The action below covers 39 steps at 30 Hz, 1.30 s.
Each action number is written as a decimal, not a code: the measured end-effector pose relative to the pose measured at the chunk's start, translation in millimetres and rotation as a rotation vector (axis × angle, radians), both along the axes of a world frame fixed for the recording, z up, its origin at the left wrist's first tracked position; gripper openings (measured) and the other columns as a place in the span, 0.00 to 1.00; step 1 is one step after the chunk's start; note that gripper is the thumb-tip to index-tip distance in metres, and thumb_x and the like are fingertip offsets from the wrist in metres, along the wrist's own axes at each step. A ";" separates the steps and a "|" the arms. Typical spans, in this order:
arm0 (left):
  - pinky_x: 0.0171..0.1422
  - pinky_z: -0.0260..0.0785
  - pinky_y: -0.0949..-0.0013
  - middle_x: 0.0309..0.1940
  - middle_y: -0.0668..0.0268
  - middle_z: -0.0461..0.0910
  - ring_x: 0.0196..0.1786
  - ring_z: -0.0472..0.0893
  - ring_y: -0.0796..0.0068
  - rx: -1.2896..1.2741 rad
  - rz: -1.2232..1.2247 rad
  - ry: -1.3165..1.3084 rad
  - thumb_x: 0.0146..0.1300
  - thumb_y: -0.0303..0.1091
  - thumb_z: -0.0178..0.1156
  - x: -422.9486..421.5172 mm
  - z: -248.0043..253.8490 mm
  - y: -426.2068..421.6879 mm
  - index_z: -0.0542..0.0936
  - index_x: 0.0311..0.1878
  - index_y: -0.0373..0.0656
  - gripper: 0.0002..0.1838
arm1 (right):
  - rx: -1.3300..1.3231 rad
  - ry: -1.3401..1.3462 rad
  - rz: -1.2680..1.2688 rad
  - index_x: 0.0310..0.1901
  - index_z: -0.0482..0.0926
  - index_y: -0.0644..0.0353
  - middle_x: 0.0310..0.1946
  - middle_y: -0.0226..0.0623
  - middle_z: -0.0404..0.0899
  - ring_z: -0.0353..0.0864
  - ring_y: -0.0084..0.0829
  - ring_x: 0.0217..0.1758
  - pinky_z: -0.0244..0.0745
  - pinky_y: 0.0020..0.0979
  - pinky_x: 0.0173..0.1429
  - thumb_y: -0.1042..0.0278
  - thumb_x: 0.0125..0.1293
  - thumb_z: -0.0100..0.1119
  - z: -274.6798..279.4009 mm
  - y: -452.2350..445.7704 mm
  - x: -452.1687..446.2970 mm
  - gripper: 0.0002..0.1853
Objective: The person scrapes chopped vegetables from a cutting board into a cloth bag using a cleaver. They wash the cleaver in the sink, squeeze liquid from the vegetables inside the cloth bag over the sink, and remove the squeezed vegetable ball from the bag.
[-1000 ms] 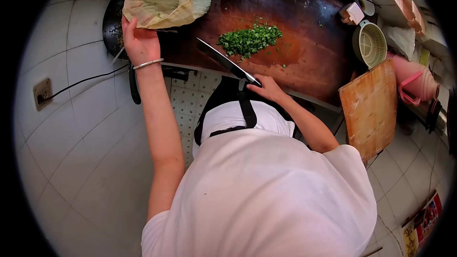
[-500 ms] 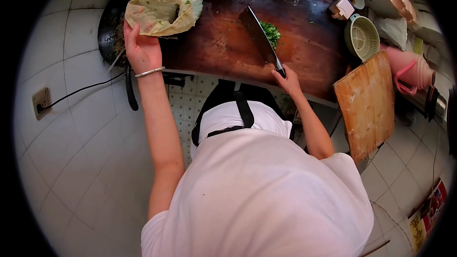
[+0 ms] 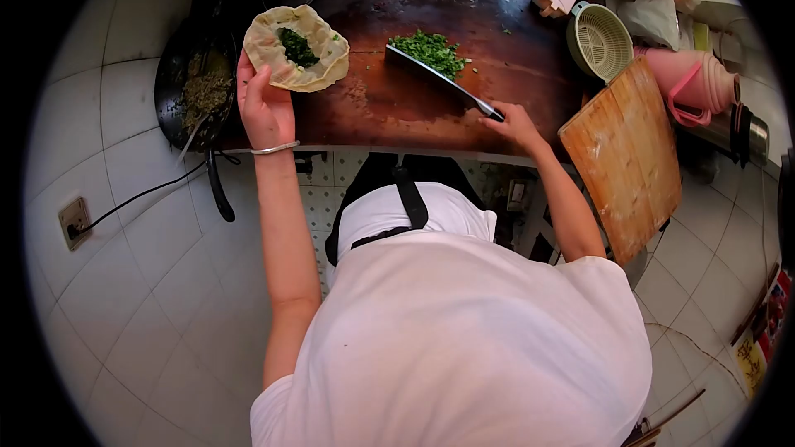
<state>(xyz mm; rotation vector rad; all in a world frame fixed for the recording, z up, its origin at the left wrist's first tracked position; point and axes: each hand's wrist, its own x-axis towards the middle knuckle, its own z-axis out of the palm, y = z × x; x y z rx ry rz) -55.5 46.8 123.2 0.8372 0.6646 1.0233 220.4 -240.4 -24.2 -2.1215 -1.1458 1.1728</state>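
Left hand (image 3: 263, 108) is holding the opened flatbread (image 3: 327, 55) above the tabletop (image 3: 373, 116); right hand (image 3: 513, 126) is gripping the knife (image 3: 443, 82). Some chopped greens (image 3: 296, 48) are already lying inside the flatbread; a larger pile (image 3: 431, 50) is remaining beside the blade.

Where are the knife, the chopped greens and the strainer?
Knife (image 3: 437, 79), head view: on the blade.
Chopped greens (image 3: 429, 50), head view: middle of the pile.
Strainer (image 3: 603, 41), head view: on its inner mesh.
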 end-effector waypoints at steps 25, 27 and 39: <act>0.62 0.62 0.67 0.54 0.63 0.71 0.58 0.70 0.73 0.909 0.006 0.766 0.57 0.21 0.53 76.6 -16.4 -50.4 0.69 0.57 0.38 0.22 | -0.331 0.752 -0.429 0.32 0.74 0.59 0.16 0.29 0.72 0.71 0.20 0.16 0.66 0.22 0.23 0.49 0.63 0.59 -9.5 -87.4 9.8 0.19; 0.65 0.61 0.67 0.55 0.61 0.71 0.59 0.70 0.71 0.865 -0.337 0.513 0.57 0.21 0.53 101.1 -3.5 -87.5 0.68 0.58 0.37 0.23 | -0.288 0.716 -0.449 0.33 0.73 0.59 0.17 0.29 0.72 0.71 0.20 0.17 0.66 0.22 0.24 0.51 0.62 0.61 -8.6 -83.6 6.3 0.18; 0.75 0.40 0.58 0.71 0.45 0.51 0.74 0.49 0.50 0.418 -0.266 1.005 0.69 0.44 0.44 144.2 -231.0 -56.8 0.50 0.72 0.38 0.33 | -0.151 0.175 -0.435 0.31 0.74 0.61 0.15 0.34 0.74 0.74 0.24 0.16 0.68 0.29 0.23 0.53 0.57 0.66 -23.0 -87.2 -5.6 0.18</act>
